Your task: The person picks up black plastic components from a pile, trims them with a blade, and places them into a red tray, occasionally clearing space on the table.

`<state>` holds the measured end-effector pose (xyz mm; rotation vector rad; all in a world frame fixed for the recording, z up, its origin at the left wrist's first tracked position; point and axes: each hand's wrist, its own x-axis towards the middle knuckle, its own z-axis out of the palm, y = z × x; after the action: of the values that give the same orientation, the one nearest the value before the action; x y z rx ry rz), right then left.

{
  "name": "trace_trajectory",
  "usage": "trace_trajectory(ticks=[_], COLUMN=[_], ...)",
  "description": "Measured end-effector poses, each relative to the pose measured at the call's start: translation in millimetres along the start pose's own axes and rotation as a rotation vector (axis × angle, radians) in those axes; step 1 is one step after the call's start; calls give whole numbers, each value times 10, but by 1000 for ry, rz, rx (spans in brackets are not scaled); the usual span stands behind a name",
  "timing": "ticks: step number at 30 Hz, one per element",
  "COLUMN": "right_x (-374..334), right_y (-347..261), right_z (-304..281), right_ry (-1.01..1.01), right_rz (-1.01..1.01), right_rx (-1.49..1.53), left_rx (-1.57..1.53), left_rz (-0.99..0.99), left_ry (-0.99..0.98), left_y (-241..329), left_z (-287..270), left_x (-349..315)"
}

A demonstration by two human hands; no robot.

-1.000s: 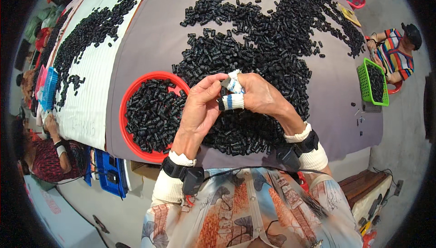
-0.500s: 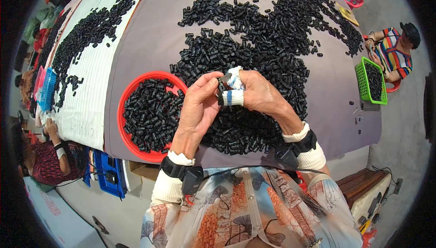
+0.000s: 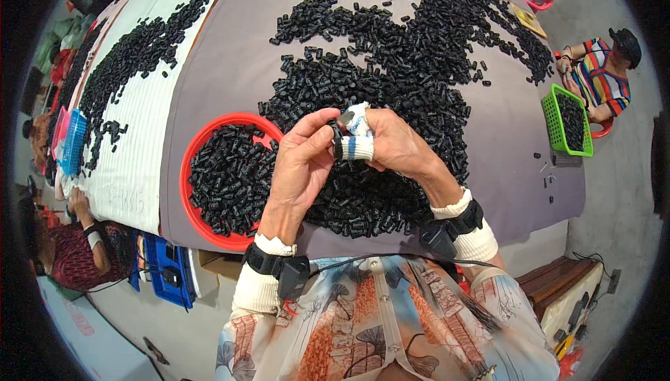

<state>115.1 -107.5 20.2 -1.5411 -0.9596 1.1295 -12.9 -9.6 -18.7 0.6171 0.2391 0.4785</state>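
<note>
My left hand (image 3: 301, 158) is closed, with thumb and fingers pinching a small black cylindrical part (image 3: 336, 138). My right hand (image 3: 401, 142) meets it from the other side, fingers curled, with white and blue-striped cloth wraps (image 3: 358, 146) on some of them. A thin greyish sliver (image 3: 346, 118) shows between the two hands at the right fingertips; its kind is too small to tell. Beneath both hands spreads a large heap of similar black parts (image 3: 363, 203). Left of my left hand stands a red round basin (image 3: 187, 192), filled with more of these parts.
A grey cloth (image 3: 209, 81) covers the table. At the right edge, a green basket (image 3: 588, 145) of black parts stands near a person in a striped shirt (image 3: 606, 74). Another person's arm (image 3: 82, 206) is at the left, beside a white-covered table (image 3: 132, 165).
Both hands stay together above the heap. The left fingers have shifted slightly on the black part. The whole view has moved a little.
</note>
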Motion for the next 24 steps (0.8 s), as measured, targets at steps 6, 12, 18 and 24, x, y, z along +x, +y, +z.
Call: trace_trajectory(ticks=[6, 12, 18, 24], right_x=[5, 19, -2, 0], right_y=[54, 40, 30, 67], right_z=[4, 12, 19, 9], right_ry=[35, 37, 43, 29], right_rz=[-95, -20, -97, -47], right_rx=[-114, -54, -128, -76], left_rx=[12, 21, 37, 51], left_rz=[-22, -20, -36, -26], left_ry=[28, 65, 118, 39], left_y=[-7, -13, -10, -60], left_z=[21, -20, 81, -40], left_x=[6, -6, 1, -2])
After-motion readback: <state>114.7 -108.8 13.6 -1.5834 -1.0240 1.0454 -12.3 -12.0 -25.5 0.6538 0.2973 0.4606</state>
